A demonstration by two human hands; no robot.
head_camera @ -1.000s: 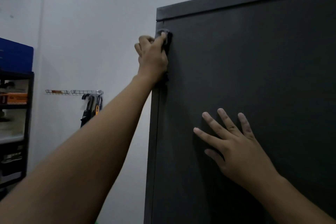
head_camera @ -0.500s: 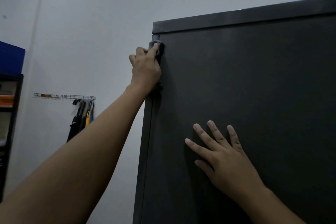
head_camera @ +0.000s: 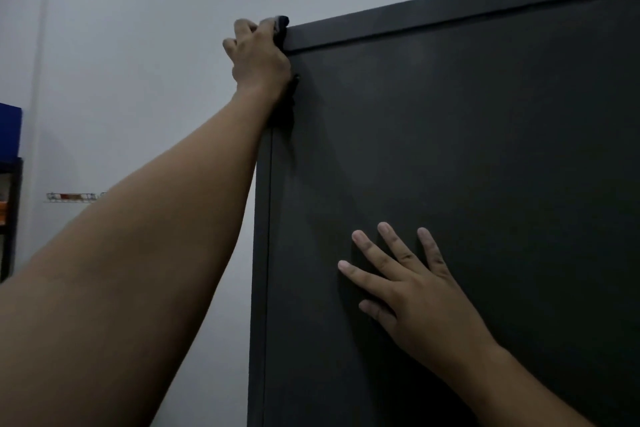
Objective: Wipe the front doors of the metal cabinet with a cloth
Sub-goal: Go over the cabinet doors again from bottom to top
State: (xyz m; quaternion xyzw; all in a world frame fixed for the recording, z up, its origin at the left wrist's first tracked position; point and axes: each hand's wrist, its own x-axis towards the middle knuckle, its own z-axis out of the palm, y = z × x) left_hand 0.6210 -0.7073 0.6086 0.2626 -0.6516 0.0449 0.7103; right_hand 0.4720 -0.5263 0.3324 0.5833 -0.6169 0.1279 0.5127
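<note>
At the left, the left hand (head_camera: 258, 52) reaches up with its fingers clenched around a dark cloth (head_camera: 281, 26), pressing it against the top left corner of the metal cabinet (head_camera: 485, 149). To the right and lower, the right hand (head_camera: 408, 291) lies flat on the door, fingers spread and holding nothing. The work looks to be at the upper edge only; most of the door face below and to the right probably remains to be wiped.
</note>
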